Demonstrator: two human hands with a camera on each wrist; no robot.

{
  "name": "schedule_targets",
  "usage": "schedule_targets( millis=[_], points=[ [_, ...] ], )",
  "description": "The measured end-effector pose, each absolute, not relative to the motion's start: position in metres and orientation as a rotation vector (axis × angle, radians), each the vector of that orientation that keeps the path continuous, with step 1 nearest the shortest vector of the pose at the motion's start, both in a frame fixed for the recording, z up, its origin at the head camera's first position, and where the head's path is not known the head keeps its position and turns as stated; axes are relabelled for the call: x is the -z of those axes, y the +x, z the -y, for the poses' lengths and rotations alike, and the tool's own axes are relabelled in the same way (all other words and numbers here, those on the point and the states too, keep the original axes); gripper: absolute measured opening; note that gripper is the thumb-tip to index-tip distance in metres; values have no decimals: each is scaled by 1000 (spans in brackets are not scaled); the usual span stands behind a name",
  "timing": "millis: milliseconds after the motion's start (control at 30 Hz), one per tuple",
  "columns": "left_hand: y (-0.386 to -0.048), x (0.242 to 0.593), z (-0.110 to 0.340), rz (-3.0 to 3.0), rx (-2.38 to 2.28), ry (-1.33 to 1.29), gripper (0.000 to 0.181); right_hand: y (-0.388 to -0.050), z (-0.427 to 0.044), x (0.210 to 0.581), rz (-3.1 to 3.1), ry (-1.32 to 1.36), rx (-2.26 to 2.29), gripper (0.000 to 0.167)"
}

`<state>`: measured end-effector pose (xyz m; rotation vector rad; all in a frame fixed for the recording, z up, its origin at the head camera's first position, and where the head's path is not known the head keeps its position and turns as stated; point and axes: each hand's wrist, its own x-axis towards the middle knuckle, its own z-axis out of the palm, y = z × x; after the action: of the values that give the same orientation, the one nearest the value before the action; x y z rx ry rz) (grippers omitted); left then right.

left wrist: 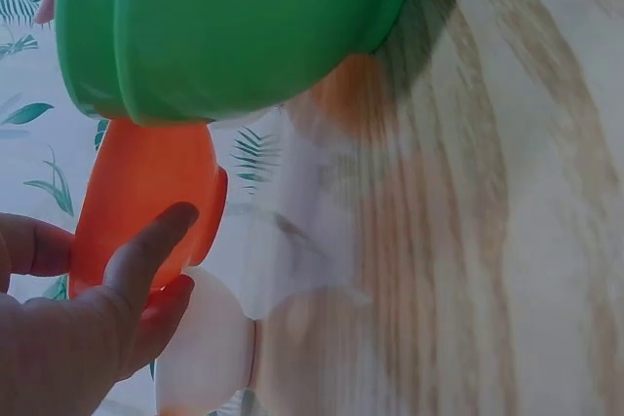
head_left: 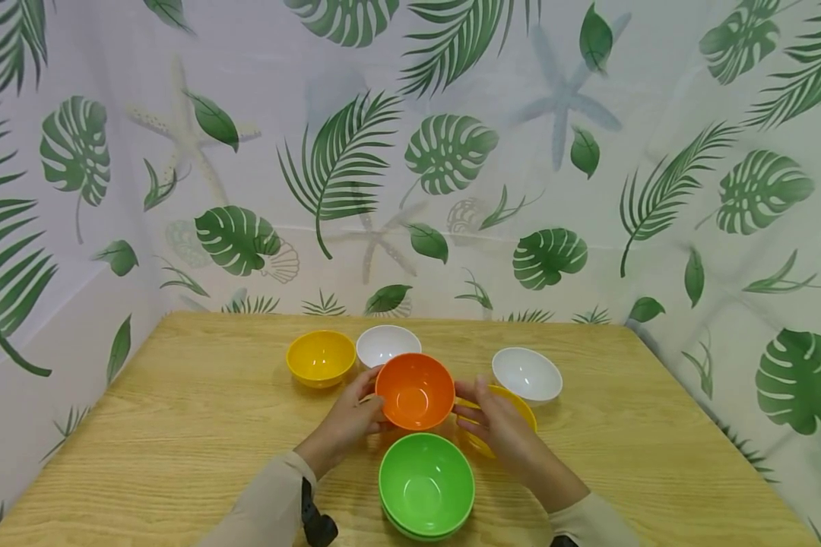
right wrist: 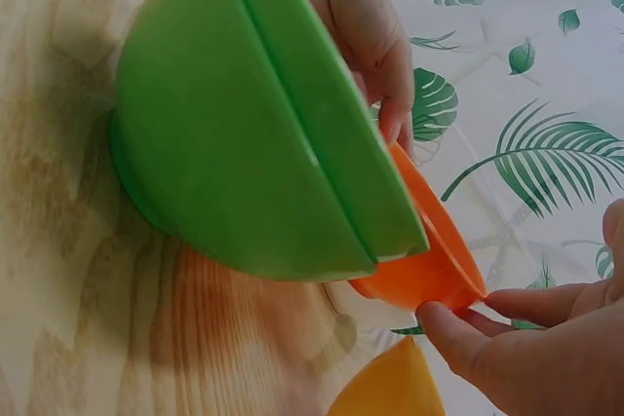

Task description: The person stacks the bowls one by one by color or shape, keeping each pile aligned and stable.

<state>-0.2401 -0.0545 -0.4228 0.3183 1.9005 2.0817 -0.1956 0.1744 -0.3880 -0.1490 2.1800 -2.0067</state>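
Observation:
An orange bowl (head_left: 416, 393) is held between both hands, raised off the table with its inside facing the head camera. My left hand (head_left: 345, 419) grips its left side, thumb and fingers on the wall in the left wrist view. On the opposite side, my right hand (head_left: 505, 429) pinches the edge with thumb and fingers, as the right wrist view shows. Just in front stand two nested green bowls (head_left: 426, 486), upright on the table. Partly hidden by the right hand is a yellow bowl (head_left: 524, 414).
Behind and left of the orange bowl are another yellow bowl (head_left: 321, 358) and a white bowl (head_left: 387, 342), whose front is covered. A second white bowl (head_left: 527, 374) sits at the back right. The wooden table (head_left: 198, 425) ends at a leaf-printed cloth (head_left: 465, 251).

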Motion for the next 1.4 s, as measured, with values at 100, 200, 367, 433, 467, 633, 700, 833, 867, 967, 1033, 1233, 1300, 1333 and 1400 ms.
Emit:
schedule_targets(
  millis=[100, 200, 367, 433, 467, 633, 700, 833, 867, 967, 1033, 1233, 1300, 1333, 1400],
  points=[
    [-239, 420, 54, -1912, -2083, 310, 56, -196, -174, 390, -2182, -151, 2012, 59],
    [-237, 416, 53, -1911, -2088, 302, 55, -196, -176, 393, -2184, -162, 2018, 56],
    [-232, 411, 52, -1884, -2111, 290, 54, -195, -178, 399, -2219, -220, 2009, 53],
    [-230, 411, 50, -1864, -2128, 295, 54, -193, -177, 400, -2258, -233, 1994, 58],
    [-229, 410, 49, -1855, -2132, 300, 55, -193, -177, 400, -2289, -241, 1983, 61],
    [-225, 408, 46, -1799, -2155, 344, 58, -192, -174, 400, -2448, -321, 1930, 78],
    [-222, 407, 46, -1800, -2160, 364, 59, -193, -172, 400, -2530, -359, 1893, 80],
    [-217, 403, 48, -1831, -2148, 429, 60, -194, -171, 400, -2678, -366, 1840, 79],
    [-216, 402, 49, -1844, -2140, 448, 61, -194, -172, 400, -2702, -361, 1835, 78],
    [-213, 398, 50, -1905, -2104, 516, 61, -192, -175, 400, -2707, -366, 1870, 76],
    [-212, 395, 52, -1960, -2072, 568, 60, -190, -177, 399, -2659, -393, 1937, 75],
    [-210, 386, 57, -2026, -2063, 725, 57, -184, -185, 394, -2477, -493, 2143, 71],
    [-210, 384, 57, -2016, -2091, 763, 57, -182, -187, 391, -2423, -506, 2185, 69],
    [-210, 383, 56, -2010, -2107, 772, 57, -181, -188, 389, -2401, -508, 2200, 68],
    [-210, 382, 55, -2037, -2129, 772, 59, -179, -189, 387, -2365, -507, 2217, 67]
  ],
)
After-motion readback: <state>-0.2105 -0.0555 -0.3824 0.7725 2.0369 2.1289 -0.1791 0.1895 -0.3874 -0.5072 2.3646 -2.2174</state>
